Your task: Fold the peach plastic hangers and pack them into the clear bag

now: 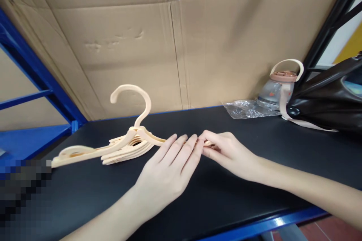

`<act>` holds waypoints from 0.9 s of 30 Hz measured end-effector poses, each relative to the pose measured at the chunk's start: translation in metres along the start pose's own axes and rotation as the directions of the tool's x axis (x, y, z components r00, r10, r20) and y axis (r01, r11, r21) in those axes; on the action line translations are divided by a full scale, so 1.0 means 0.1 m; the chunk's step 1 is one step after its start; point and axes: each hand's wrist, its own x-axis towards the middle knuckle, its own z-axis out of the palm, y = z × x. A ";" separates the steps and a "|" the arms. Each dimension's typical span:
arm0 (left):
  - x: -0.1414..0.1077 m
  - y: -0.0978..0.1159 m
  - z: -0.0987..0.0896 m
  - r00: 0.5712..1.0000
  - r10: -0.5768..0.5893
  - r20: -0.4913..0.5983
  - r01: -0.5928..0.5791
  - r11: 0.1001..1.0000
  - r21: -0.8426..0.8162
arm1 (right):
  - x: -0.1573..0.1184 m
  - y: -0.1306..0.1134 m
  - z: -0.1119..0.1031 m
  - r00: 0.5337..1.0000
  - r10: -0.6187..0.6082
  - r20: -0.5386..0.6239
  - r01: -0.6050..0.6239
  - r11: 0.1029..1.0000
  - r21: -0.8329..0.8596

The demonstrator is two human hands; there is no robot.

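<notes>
Hanger (127, 139) runs beneath palm-down left hand (165, 175), right hand (233, 154) pinching it.

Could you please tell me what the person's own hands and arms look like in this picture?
The left hand and right hand are bare, with slender fingers and no gloves, rings or clear markings to be seen. The forearms are slim and uncovered as far as the picture shows them: no sleeve, watch or bracelet is visible.

Cardboard (226, 45) stands behind the table (226, 203), the hanger (130, 136) left of the bottle (270, 92).
</notes>
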 end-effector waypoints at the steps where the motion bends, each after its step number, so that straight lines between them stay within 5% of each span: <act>1: 0.00 -0.01 -0.02 1.000 0.016 -0.014 -0.016 1.000 -0.019 | -0.01 -0.03 0.01 1.000 0.000 0.031 -0.001 0.999 0.042; 6: -0.06 -0.10 -0.08 0.998 0.034 -0.058 -0.037 0.998 -0.050 | 0.00 -0.05 -0.05 0.986 -0.053 0.158 0.043 0.997 0.067; 11: -0.08 -0.07 -0.01 0.997 -0.034 -0.072 0.025 0.992 -0.122 | -0.01 0.00 -0.02 0.993 -0.037 0.111 0.042 0.998 -0.039; 20: -0.10 -0.01 0.05 0.976 -0.182 0.120 0.212 0.916 -0.341 | -0.05 0.02 0.08 0.992 0.040 0.122 -0.027 0.994 -0.104; 27: -0.14 0.00 0.04 0.955 -0.234 0.182 0.293 0.843 -0.452 | -0.04 0.11 0.14 0.994 -0.052 0.098 0.068 0.983 -0.170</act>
